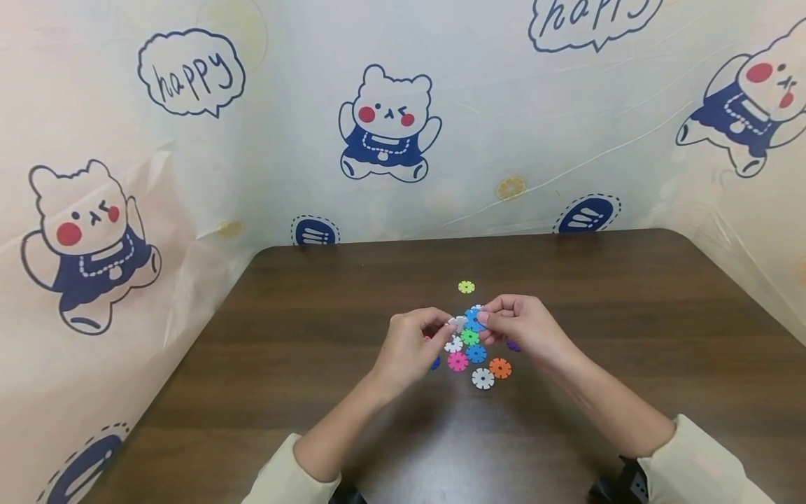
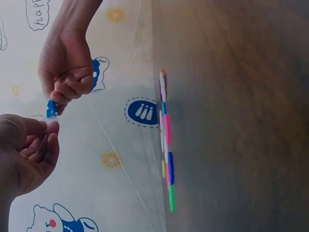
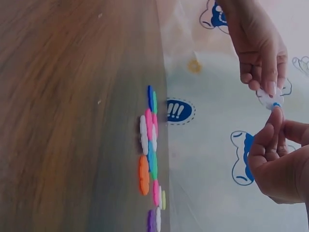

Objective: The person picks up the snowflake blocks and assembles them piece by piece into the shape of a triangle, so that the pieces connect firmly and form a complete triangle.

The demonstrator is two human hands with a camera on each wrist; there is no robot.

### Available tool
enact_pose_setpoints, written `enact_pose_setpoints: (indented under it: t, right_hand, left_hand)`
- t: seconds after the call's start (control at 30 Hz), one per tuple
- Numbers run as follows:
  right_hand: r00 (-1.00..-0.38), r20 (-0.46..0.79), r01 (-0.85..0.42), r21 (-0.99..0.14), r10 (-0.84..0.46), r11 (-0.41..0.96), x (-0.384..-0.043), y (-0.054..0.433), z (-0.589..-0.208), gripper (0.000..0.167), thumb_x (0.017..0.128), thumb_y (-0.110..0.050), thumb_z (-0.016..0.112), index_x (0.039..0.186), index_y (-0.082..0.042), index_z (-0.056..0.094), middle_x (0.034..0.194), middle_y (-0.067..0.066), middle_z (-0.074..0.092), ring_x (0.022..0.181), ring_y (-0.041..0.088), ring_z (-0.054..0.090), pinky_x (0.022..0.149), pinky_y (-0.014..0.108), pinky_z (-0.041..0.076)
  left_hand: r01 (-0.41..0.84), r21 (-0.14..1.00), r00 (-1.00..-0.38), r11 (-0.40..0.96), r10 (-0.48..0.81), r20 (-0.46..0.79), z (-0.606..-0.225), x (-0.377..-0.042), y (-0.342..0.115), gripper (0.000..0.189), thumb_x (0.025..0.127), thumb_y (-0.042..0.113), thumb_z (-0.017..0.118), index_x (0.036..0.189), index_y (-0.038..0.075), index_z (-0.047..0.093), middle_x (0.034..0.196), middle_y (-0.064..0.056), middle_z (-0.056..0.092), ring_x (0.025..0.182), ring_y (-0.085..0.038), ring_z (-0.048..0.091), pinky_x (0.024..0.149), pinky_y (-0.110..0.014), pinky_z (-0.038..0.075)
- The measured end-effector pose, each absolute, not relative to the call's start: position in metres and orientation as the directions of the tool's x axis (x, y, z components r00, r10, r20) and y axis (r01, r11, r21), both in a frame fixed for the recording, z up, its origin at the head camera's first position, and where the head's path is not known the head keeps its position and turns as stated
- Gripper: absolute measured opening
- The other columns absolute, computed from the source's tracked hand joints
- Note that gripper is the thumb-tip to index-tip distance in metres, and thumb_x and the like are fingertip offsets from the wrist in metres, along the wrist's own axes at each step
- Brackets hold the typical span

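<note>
Above the table, my left hand (image 1: 409, 346) pinches a white notched plastic disc (image 1: 456, 323) between thumb and fingers. My right hand (image 1: 530, 327) pinches a blue notched disc (image 1: 474, 320) right beside it. The edges of the two discs meet; in the right wrist view the white disc (image 3: 266, 98) stands against a sliver of the blue disc (image 3: 276, 105). How deep their slots interlock is hidden by the fingertips. In the left wrist view the blue disc (image 2: 51, 108) appears edge-on under the right hand (image 2: 67, 70), with the left hand (image 2: 31, 150) below.
Loose notched discs lie on the brown table (image 1: 302, 301) under the hands: green (image 1: 469, 337), pink (image 1: 457, 361), blue (image 1: 476, 353), orange (image 1: 500, 368), white (image 1: 483, 379) and others. A yellow-green disc (image 1: 466, 287) lies farther back. A printed curtain (image 1: 478, 140) hangs behind the table.
</note>
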State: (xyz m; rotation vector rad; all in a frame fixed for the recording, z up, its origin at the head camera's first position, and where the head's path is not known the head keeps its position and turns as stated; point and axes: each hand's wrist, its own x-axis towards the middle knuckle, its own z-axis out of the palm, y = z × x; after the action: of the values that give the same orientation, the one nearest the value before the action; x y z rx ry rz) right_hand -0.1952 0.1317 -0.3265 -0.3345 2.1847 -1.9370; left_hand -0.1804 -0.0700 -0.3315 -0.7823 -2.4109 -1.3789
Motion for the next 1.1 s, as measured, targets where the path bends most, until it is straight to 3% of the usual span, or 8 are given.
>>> enact_pose_setpoints:
  t: [0.3, 0.6, 0.77, 0.97, 1.1]
  right_hand:
    - [-0.958, 0.044, -0.062, -0.997, -0.282, 0.054, -0.194, 0.128, -0.33, 0.021, 0.088, -0.006, 0.062, 0.095, 0.013, 0.056, 0.076, 0.014, 0.066, 0.064, 0.016, 0.063, 0.068, 0.028, 0.054]
    - [-0.94, 0.009, -0.047, -0.994, -0.34, 0.103, -0.2, 0.134, -0.335, 0.028, 0.09, -0.015, 0.062, 0.099, 0.011, 0.057, 0.077, 0.013, 0.066, 0.069, 0.022, 0.063, 0.072, 0.034, 0.054]
    - [-0.926, 0.03, -0.129, -0.962, -0.377, 0.241, -0.212, 0.152, -0.339, 0.034, 0.093, -0.023, 0.056, 0.109, 0.006, 0.059, 0.081, 0.015, 0.065, 0.075, 0.033, 0.063, 0.074, 0.043, 0.053]
    - [-0.927, 0.007, -0.242, -0.775, -0.374, 0.584, -0.23, 0.176, -0.349, 0.027, 0.088, -0.018, 0.063, 0.108, 0.001, 0.064, 0.082, 0.006, 0.062, 0.074, 0.023, 0.056, 0.067, 0.033, 0.05]
    - [-0.91, -0.066, -0.26, -0.679, -0.409, 0.686, -0.24, 0.186, -0.357, 0.027, 0.085, -0.014, 0.067, 0.107, 0.001, 0.064, 0.08, 0.003, 0.059, 0.072, 0.019, 0.05, 0.063, 0.03, 0.045]
  left_hand:
    - [0.636, 0.654, -0.771, 0.409, 0.313, 0.554, -0.337, -0.183, -0.068, 0.007, 0.081, 0.004, 0.07, 0.087, 0.001, 0.07, 0.08, -0.004, 0.068, 0.066, -0.006, 0.058, 0.062, -0.019, 0.052]
    - [0.599, 0.667, -0.801, 0.443, 0.34, 0.493, -0.335, -0.184, -0.067, 0.008, 0.083, 0.008, 0.069, 0.089, 0.003, 0.069, 0.079, 0.0, 0.064, 0.066, -0.008, 0.056, 0.063, -0.019, 0.051]
    - [0.576, 0.688, -0.817, 0.441, 0.322, 0.478, -0.331, -0.184, -0.071, 0.007, 0.083, 0.007, 0.069, 0.089, 0.004, 0.068, 0.078, 0.001, 0.062, 0.066, -0.007, 0.055, 0.062, -0.021, 0.052]
    - [0.59, 0.685, -0.807, 0.428, 0.323, 0.494, -0.328, -0.185, -0.074, 0.007, 0.083, 0.008, 0.068, 0.09, 0.005, 0.068, 0.076, 0.004, 0.061, 0.064, -0.006, 0.054, 0.06, -0.021, 0.052]
    - [0.587, 0.691, -0.809, 0.422, 0.317, 0.494, -0.327, -0.185, -0.074, 0.007, 0.083, 0.007, 0.068, 0.09, 0.005, 0.068, 0.077, 0.004, 0.06, 0.065, -0.006, 0.054, 0.061, -0.021, 0.052]
